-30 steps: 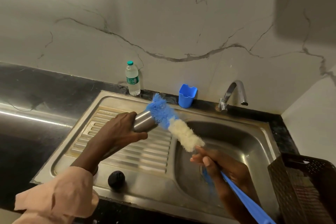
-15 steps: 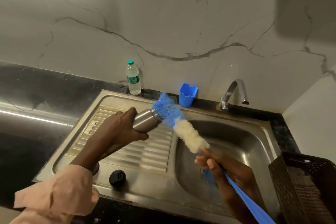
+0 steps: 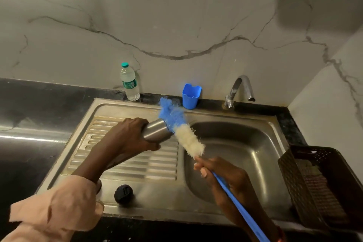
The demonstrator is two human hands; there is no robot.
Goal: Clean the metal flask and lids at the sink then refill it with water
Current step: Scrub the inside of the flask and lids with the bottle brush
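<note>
My left hand (image 3: 125, 139) grips the metal flask (image 3: 157, 130), held tilted above the ribbed drainboard with its mouth toward the basin. A bottle brush (image 3: 182, 129) with blue and white bristles lies across that mouth. Its blue handle (image 3: 237, 206) is held in my right hand (image 3: 224, 177) over the sink basin (image 3: 245, 155). A black round lid (image 3: 123, 193) lies on the sink's front ledge.
A tap (image 3: 239, 90) stands behind the basin, with no water seen running. A blue plastic cup (image 3: 191, 96) and a clear water bottle (image 3: 129, 82) stand by the marble wall. A dark mesh basket (image 3: 322, 184) sits at the right. Black counter (image 3: 29, 123) extends left.
The brush's blue tip has shifted slightly right and up against the flask's mouth, and my right hand moved with it. The flask stays in my left hand.
</note>
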